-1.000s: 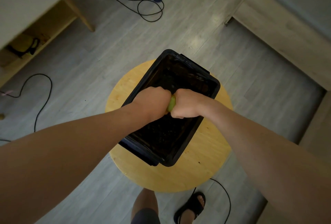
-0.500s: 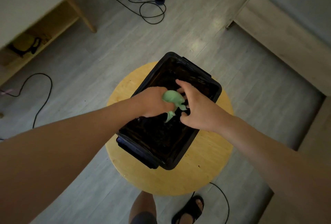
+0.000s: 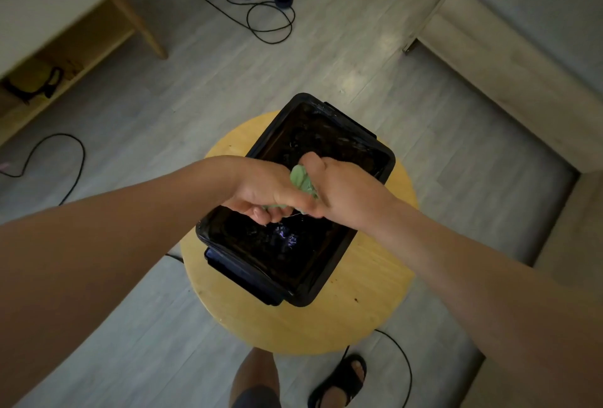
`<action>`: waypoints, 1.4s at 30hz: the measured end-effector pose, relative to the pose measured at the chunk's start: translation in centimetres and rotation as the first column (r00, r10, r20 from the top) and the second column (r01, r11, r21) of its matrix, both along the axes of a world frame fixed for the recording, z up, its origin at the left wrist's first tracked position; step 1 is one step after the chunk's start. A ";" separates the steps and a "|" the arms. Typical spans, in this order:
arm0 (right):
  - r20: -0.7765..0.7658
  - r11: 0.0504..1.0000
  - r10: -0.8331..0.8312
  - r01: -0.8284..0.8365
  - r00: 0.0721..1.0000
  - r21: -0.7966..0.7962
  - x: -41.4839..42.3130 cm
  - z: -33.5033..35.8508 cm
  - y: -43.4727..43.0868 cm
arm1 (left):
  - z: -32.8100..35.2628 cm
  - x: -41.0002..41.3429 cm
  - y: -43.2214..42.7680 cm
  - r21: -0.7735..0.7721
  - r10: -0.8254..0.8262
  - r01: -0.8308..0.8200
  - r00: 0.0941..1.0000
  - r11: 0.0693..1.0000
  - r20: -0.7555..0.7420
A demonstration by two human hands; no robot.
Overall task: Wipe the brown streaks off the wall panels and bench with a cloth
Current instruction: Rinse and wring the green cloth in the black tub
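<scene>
The cloth point(image 3: 301, 179) I had was a pale mint green, plain, no print on it. Tub point(image 3: 313, 293) was glossy black all over, and what sat in it looked just as dark, apart from a few purplish glints point(image 3: 287, 239). Stool point(image 3: 375, 309) was yellow wood. Floor point(image 3: 202, 91) was grey planks with a faint grain. Cable point(image 3: 270, 42) was black, my sandal point(image 3: 339, 378) black too. Bench point(image 3: 483, 58) was a washed-out beige.

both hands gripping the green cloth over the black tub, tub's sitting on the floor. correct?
Wrong on where the tub sits. The head view shows the black tub standing on a round wooden stool. The rest holds: left hand and right hand both grip the green cloth over the tub.
</scene>
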State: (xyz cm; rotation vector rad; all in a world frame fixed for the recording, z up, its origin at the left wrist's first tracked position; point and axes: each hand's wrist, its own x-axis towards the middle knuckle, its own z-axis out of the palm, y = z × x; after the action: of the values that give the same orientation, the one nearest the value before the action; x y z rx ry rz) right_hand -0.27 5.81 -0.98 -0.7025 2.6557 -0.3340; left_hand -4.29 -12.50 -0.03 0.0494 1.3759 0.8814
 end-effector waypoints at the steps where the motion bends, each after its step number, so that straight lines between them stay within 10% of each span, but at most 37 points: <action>1: 0.022 0.998 0.030 -0.031 0.999 0.055 -0.3 0.2 -0.1 | -0.1 0.1 0.1 -0.033 -0.056 0.054 0.997 0.998 -0.059; 9: 0.010 0.956 0.028 -0.029 1.000 0.291 -1.7 -0.2 -0.8 | -2.4 1.7 2.0 -0.409 -0.409 0.142 0.590 0.901 -0.696; 17: 0.573 0.974 -0.223 0.150 0.789 0.171 -2.9 -1.6 -0.7 | -2.9 3.2 1.8 -0.497 -0.496 0.062 0.238 0.866 -0.835; 28: 0.267 0.971 -0.189 0.221 0.945 -0.096 -0.2 -1.8 2.3 | -2.7 0.8 0.1 -0.328 -0.384 0.207 0.612 0.922 -0.692; 33: 0.022 0.991 -0.016 0.019 1.000 -0.135 1.8 -1.2 3.0 | -2.7 0.2 -0.1 -0.196 0.052 -0.108 0.961 0.975 -0.270; 37: 0.046 0.992 -0.008 0.014 0.999 -0.125 1.8 -2.3 2.0 | -2.1 0.0 0.8 -0.097 0.210 -0.215 0.976 0.972 -0.060; 42: -0.103 0.991 -0.054 0.041 0.993 -0.124 1.7 -3.7 1.2 | -0.7 -0.4 1.4 -0.099 -0.046 0.027 0.979 0.995 -0.197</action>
State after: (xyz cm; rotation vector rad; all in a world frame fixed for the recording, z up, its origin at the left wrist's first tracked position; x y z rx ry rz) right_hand 1.40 7.00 -4.69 -0.7125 2.7754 -0.4876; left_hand -4.68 -11.12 -0.76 0.0906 1.5980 0.7943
